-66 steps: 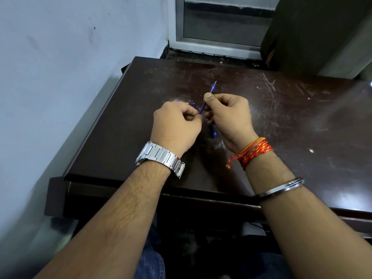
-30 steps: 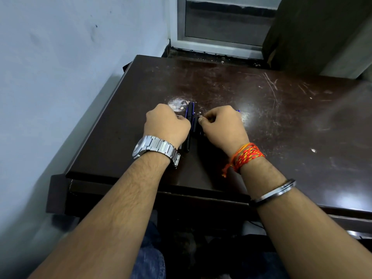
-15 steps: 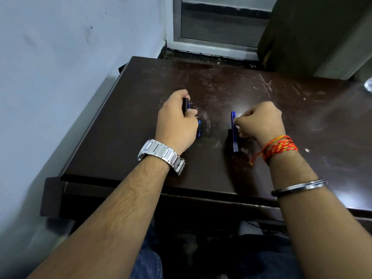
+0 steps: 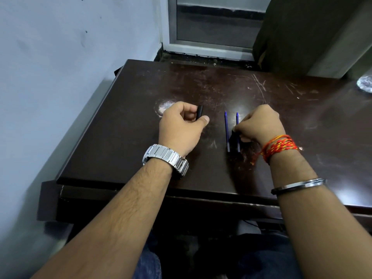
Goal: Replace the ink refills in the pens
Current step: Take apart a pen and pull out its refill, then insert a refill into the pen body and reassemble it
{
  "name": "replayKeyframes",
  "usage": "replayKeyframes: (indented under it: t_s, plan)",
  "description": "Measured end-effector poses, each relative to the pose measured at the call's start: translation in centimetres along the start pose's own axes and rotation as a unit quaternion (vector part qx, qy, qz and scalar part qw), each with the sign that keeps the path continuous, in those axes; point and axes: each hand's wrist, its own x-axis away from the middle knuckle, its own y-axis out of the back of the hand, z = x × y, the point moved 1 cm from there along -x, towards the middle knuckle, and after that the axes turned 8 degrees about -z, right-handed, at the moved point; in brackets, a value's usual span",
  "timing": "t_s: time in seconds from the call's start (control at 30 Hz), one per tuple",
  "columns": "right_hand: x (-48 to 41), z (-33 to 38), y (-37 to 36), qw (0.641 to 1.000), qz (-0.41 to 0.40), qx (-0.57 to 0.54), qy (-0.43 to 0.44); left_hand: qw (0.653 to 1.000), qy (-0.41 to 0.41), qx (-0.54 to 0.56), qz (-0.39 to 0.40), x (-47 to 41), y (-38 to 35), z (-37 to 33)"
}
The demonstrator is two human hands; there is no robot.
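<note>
Two thin blue ink refills lie side by side on the dark brown table (image 4: 241, 174), tips pointing away from me: the left refill (image 4: 226, 130) lies free, the right refill (image 4: 237, 125) runs under my fingers. My right hand (image 4: 259, 125) rests on the table with its fingertips pinched on the right refill near its middle. My left hand (image 4: 181, 127) is closed around a black pen barrel (image 4: 199, 111), whose end sticks out above my thumb. The rest of the barrel is hidden in my fist.
A pale wall runs close along the table's left edge. A window frame (image 4: 211, 47) and a dark curtain (image 4: 302, 33) stand behind the far edge. A shiny crumpled object (image 4: 365, 83) sits at the far right. The tabletop is scratched.
My hands have moved apart from the middle. The right hand has brought the second refill down beside the first. The left hand carried the black barrel off to the left.
</note>
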Motion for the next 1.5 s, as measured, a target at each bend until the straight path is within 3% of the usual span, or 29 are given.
replayKeyframes:
  t_s: [0.13, 0.27, 0.33, 0.43, 0.53, 0.67, 1.23, 1.5]
  plan:
    - [0.1, 0.0, 0.0, 1.0, -0.007, -0.001, 0.01, 0.998, 0.04, 0.032, 0.022, -0.1, -0.1, 0.1]
    - [1.0, 0.7, 0.3, 0.99, -0.094, -0.087, 0.053, 0.995, 0.059, 0.043, 0.063, 0.2, -0.3, 0.0]
    - [1.5, 1.6, 0.5, 0.966, -0.118, -0.221, 0.055, 0.992, 0.076, 0.051, 0.084, 0.3, -0.4, 0.1]
    - [2.1, 3.3, 0.5, 0.888, -0.089, -0.451, 0.029, 0.987, 0.095, 0.05, 0.118, 0.4, -0.5, 0.1]
    - [2.5, 4.2, 0.2, 0.846, -0.088, -0.524, 0.037, 0.984, 0.103, 0.047, 0.138, 0.6, -0.7, 0.1]
    - [2.4, 4.4, 0.2, 0.826, -0.095, -0.554, 0.034, 0.984, 0.1, 0.044, 0.144, 0.6, -0.7, 0.1]
    - [2.6, 4.6, -0.5, 0.844, -0.043, -0.533, 0.038, 0.98, 0.089, 0.046, 0.175, 0.6, -0.7, -0.1]
    - [3.4, 4.7, -1.8, 0.904, 0.021, -0.418, 0.089, 0.988, 0.074, 0.064, 0.123, 0.2, -0.1, -0.9]
